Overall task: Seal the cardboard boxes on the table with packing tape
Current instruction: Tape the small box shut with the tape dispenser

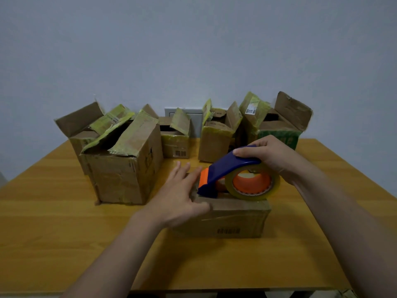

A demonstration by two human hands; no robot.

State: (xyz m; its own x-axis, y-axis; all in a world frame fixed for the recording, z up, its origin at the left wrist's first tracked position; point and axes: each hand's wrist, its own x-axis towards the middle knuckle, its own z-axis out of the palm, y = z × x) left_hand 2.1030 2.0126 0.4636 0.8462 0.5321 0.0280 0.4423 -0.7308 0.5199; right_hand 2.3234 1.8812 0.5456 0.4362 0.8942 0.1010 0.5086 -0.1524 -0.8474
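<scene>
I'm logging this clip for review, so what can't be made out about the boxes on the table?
Head view only.
1. Top seam of the near box: covered by the tape dispenser.
2. Its barcode label: too small and blurred to read.
3. Insides of the open back boxes: hidden by their flaps and walls.
4. The wall plate: mostly behind those boxes.

The wooden table (64, 233) is yellow-brown. A small shut box (236, 224) sits near the front, in the middle. A big box (122, 177) with open flaps stands to its left. Behind that one stands another open box (79, 136). Along the back are a little box (175, 145), a tall box (212, 145) and a box with a green side (279, 134), all open.
</scene>
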